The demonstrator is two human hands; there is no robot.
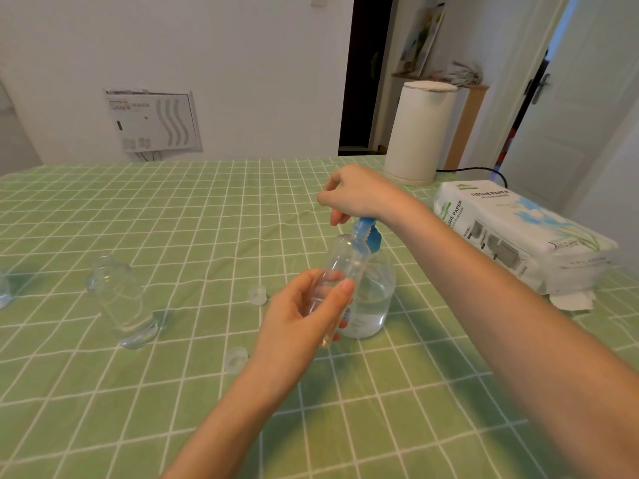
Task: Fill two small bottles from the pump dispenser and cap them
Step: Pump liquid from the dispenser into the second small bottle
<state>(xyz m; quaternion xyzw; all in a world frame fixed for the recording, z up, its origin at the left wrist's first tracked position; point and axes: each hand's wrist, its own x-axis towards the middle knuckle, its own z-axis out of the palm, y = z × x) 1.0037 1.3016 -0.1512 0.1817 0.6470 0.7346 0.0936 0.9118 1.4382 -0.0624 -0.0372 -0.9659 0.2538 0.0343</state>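
Wide bench (145,216) under a green checked cloth fills the view, and far right on it stands a tall white cylinder-shaped appliance (420,133), with a pack of tissue paper (518,233) lying just nearer, at the right edge. Centre stage, the pump dispenser (373,292), a clear bottle partly filled with clear liquid and topped by a blue pump head, stands upright on the cloth. The right hand (359,195) sits on top of that pump head, fingers curled down over it, palm bearing on the blue cap. The left hand (304,319) holds a small clear bottle (340,271) in front of the dispenser, tilted, its open mouth up at the blue spout; the thumb and fingers are wrapped around its lower half in a firm pinch. Over on the left, well apart from the hands, a second clear bottle (121,299) stands on the cloth with no cap on it. Two small clear caps lie loose: one cap (257,294) between the bottles, another cap (237,359) nearer, just left of the left wrist.
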